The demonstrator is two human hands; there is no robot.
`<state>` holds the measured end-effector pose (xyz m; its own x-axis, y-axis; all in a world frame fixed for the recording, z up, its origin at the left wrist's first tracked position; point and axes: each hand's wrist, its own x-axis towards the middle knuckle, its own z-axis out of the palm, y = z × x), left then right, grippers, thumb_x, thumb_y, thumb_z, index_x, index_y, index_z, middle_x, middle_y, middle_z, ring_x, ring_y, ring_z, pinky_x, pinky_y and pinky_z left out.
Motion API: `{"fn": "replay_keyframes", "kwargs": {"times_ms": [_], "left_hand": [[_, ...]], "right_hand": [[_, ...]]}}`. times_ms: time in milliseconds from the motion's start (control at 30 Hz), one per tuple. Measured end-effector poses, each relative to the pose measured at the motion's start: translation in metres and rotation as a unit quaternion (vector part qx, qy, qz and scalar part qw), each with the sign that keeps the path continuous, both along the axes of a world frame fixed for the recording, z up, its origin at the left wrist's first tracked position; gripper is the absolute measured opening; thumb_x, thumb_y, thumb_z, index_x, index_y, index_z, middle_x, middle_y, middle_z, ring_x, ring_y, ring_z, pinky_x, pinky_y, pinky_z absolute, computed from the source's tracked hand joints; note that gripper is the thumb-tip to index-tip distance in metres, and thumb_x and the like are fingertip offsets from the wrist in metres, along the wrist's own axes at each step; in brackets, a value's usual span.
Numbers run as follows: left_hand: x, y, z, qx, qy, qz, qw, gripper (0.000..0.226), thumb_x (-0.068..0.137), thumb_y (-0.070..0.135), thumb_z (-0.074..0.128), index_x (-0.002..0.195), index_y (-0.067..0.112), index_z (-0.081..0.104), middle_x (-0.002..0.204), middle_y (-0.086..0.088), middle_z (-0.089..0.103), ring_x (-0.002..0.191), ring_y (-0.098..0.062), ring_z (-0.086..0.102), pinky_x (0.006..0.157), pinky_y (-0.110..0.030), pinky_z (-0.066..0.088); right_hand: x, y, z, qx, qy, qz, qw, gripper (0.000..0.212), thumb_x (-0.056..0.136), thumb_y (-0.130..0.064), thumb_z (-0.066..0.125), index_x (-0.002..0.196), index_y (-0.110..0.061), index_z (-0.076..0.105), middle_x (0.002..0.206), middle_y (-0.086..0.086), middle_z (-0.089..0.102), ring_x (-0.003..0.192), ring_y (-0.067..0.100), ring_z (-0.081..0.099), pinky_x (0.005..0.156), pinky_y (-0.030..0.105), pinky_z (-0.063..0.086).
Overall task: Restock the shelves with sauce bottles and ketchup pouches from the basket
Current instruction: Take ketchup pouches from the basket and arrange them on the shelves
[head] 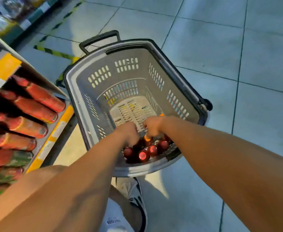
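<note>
Shelf edge runs along my far left, its yellow and white strip facing the aisle, with red sauce bottles lined up on it, caps pointing away from me. Just right of it stands the grey basket on the tiled floor, its black handle at the far end. My left hand reaches down into the basket's near corner, fingers curled among the red-capped bottles clustered there; I cannot tell whether they grip one. My right hand, just beside it, has its fingers curled round the orange-capped neck of a bottle. Below the basket, my shoe shows between my forearms.
</note>
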<state>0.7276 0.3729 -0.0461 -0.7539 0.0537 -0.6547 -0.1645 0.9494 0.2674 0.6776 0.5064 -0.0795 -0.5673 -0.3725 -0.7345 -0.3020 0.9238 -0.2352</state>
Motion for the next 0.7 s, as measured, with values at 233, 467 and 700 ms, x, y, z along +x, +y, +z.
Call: {"fn": "replay_keyframes", "kwargs": {"times_ms": [233,467,700], "left_hand": [[-0.011,0.002,-0.028,-0.013,-0.028,-0.006,1.000,0.033,0.096,0.016,0.061,0.126,0.003,0.066,0.126,-0.018,0.068,0.117,-0.034,0.065,0.084,-0.033,0.050],[-0.009,0.007,-0.038,-0.025,-0.071,-0.020,0.997,0.029,0.097,0.007,0.055,0.123,-0.001,0.065,0.129,-0.017,0.066,0.121,-0.034,0.063,0.084,-0.033,0.050],[-0.018,0.007,-0.053,-0.029,-0.058,-0.003,0.998,0.029,0.096,0.011,0.065,0.125,0.004,0.065,0.131,-0.018,0.065,0.121,-0.034,0.063,0.079,-0.032,0.045]], "right_hand": [[-0.002,-0.007,-0.033,-0.006,-0.011,0.018,1.000,0.006,0.092,-0.019,0.069,0.090,-0.015,0.065,0.089,0.009,0.068,0.087,0.030,0.065,0.082,0.040,0.056],[-0.006,-0.016,-0.046,-0.001,-0.027,0.039,0.999,0.019,0.093,-0.019,0.067,0.111,-0.013,0.070,0.102,0.009,0.072,0.091,0.029,0.067,0.088,0.040,0.057],[-0.011,-0.018,-0.057,0.024,-0.028,0.061,0.997,0.020,0.087,-0.015,0.071,0.107,-0.015,0.072,0.095,0.008,0.071,0.085,0.028,0.068,0.087,0.046,0.060]]}}
